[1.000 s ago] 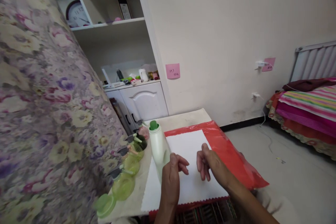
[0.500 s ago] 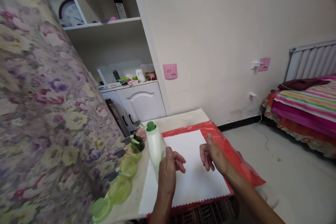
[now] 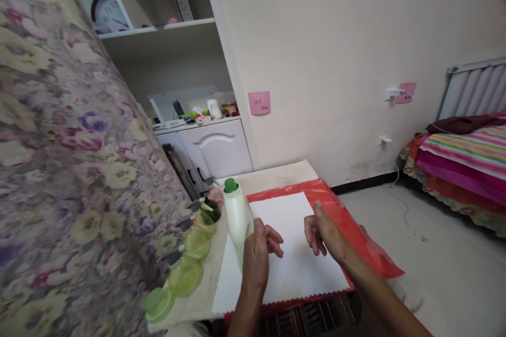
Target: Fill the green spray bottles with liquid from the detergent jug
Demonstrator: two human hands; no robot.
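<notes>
My left hand (image 3: pixel 259 253) hovers over a white sheet (image 3: pixel 296 268), thumb up and fingers loosely curled, with nothing held. Just behind it stands a tall pale green bottle (image 3: pixel 238 213) with a handle and a darker green neck piece. The hand hides the lower part of the bottle; whether they touch I cannot tell. My right hand (image 3: pixel 324 229) is over the sheet's right side, likewise thumb up, fingers loosely bent and apart, without anything in it. Both palms face each other across a gap. Under the sheet lies a red plastic cover (image 3: pixel 332 200).
Along the table's left edge stand several small pump bottles (image 3: pixel 185 274) and a green cap (image 3: pixel 158 304). A floral curtain (image 3: pixel 90 179) hangs at left. Behind are a shelf cabinet (image 3: pixel 217 145) and a wall with a pink note (image 3: pixel 259 102). A bed (image 3: pixel 462 163) stands at right.
The whole view has shifted slightly, with the scene sitting a little further right and higher. Both hands keep the same pose, and the bottle stands where it was.
</notes>
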